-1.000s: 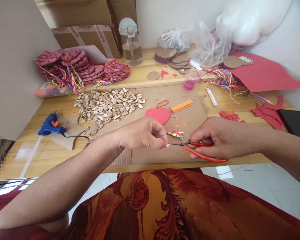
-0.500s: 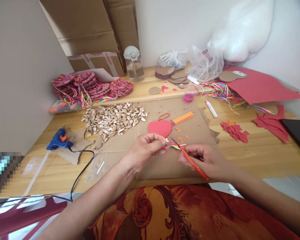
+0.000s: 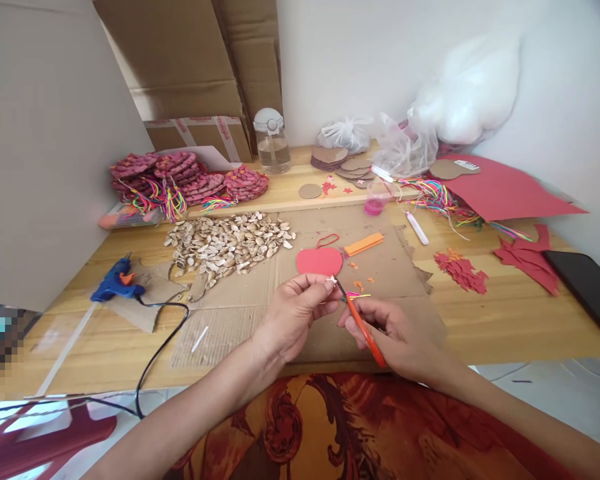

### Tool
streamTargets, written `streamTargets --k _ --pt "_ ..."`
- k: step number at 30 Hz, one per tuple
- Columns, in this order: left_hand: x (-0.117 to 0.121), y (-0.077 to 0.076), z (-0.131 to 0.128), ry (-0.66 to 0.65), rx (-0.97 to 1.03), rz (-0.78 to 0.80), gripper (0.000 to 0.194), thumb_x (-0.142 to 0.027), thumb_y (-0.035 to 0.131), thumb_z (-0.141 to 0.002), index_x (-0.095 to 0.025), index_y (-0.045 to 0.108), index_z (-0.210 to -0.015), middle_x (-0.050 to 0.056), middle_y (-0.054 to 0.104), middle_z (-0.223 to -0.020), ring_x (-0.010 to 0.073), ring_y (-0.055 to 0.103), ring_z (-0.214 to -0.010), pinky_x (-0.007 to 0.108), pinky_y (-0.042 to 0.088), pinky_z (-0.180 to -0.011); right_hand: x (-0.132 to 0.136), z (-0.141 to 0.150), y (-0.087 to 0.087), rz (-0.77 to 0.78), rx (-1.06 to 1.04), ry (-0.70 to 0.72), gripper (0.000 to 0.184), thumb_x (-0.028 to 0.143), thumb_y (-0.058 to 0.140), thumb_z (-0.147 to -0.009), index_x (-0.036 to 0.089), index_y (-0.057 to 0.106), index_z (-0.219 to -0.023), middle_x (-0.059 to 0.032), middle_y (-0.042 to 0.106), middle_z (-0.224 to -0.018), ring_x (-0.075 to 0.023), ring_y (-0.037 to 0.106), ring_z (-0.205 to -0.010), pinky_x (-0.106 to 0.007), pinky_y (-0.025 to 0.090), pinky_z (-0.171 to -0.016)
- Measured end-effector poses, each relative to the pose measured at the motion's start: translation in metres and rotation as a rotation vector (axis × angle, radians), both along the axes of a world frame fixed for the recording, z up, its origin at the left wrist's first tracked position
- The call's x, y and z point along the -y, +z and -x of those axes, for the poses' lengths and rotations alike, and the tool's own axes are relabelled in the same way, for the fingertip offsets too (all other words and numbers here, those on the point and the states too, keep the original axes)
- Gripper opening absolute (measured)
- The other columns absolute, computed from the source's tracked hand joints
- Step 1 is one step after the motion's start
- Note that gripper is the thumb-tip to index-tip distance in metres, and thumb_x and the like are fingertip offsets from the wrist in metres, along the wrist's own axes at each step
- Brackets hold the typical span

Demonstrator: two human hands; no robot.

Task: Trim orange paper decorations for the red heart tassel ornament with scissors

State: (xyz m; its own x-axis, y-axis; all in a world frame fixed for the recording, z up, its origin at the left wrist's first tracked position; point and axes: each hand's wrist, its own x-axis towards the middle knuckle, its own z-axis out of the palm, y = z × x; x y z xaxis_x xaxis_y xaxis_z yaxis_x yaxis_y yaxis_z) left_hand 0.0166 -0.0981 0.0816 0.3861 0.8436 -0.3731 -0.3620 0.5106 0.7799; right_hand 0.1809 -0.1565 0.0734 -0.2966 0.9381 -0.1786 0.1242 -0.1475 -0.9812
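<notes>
My left hand [image 3: 303,303] pinches a small pale star-shaped piece [image 3: 332,281] between thumb and fingertips. Orange-handled scissors [image 3: 364,330], seen nearly edge-on, are gripped in my right hand [image 3: 387,327], their dark tip at the star. Just behind my left fingers lies a red apple-shaped piece [image 3: 319,261] with a red cord loop [image 3: 328,240]. A folded orange strip [image 3: 364,244] rests to its right, with orange scraps [image 3: 359,285] in front. Bright strings [image 3: 359,295] show partly behind my hands.
Peanut shells [image 3: 230,247] cover the cardboard's left part. A blue glue gun [image 3: 115,280] with its cord lies farther left. Red scraps [image 3: 463,272], red paper strips [image 3: 527,260] and a phone [image 3: 587,290] are on the right. A bottle [image 3: 273,150] stands behind.
My right hand has moved left, bringing the scissors' tip to the star in my left fingers. My left hand still pinches the star. The view has shifted slightly.
</notes>
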Motion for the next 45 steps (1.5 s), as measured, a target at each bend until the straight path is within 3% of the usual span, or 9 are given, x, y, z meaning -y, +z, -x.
streamTargets --k 13,19,39,45 --pt "0.006 0.007 0.000 -0.008 0.031 0.040 0.017 -0.023 0.077 -0.068 -0.012 0.066 -0.075 0.001 0.065 -0.073 0.0084 0.061 -0.069 0.021 0.050 -0.068 0.004 -0.005 -0.003 0.029 0.052 0.007 0.028 0.043 0.054 -0.090 0.016 0.060 -0.087 0.0043 0.045 -0.056 -0.0078 0.035 -0.049 -0.023 0.027 -0.047" --pt "0.009 0.008 -0.002 0.016 0.032 0.038 0.019 -0.024 0.078 -0.067 -0.012 0.066 -0.074 0.001 0.064 -0.073 0.0085 0.060 -0.069 0.021 0.049 -0.068 0.003 -0.003 0.001 0.017 0.076 -0.013 0.030 0.045 0.054 -0.089 0.017 0.060 -0.083 0.0033 0.050 -0.057 -0.0090 0.039 -0.051 -0.024 0.030 -0.050" --pt "0.009 0.003 -0.009 0.050 0.003 0.033 0.018 -0.025 0.077 -0.066 -0.011 0.067 -0.072 0.002 0.063 -0.073 0.0086 0.059 -0.066 0.022 0.049 -0.066 0.006 -0.004 -0.005 0.003 0.135 -0.063 0.032 0.048 0.051 -0.090 0.018 0.055 -0.078 0.0046 0.046 -0.053 -0.0090 0.038 -0.047 -0.024 0.028 -0.046" --pt "0.005 0.004 -0.002 0.027 -0.025 0.030 0.024 -0.029 0.080 -0.064 -0.012 0.068 -0.076 0.003 0.066 -0.077 0.0105 0.062 -0.072 0.023 0.049 -0.069 0.002 -0.011 -0.003 0.018 0.120 -0.146 0.032 0.049 0.057 -0.086 0.017 0.058 -0.078 0.0043 0.049 -0.052 -0.0089 0.037 -0.047 -0.024 0.027 -0.047"
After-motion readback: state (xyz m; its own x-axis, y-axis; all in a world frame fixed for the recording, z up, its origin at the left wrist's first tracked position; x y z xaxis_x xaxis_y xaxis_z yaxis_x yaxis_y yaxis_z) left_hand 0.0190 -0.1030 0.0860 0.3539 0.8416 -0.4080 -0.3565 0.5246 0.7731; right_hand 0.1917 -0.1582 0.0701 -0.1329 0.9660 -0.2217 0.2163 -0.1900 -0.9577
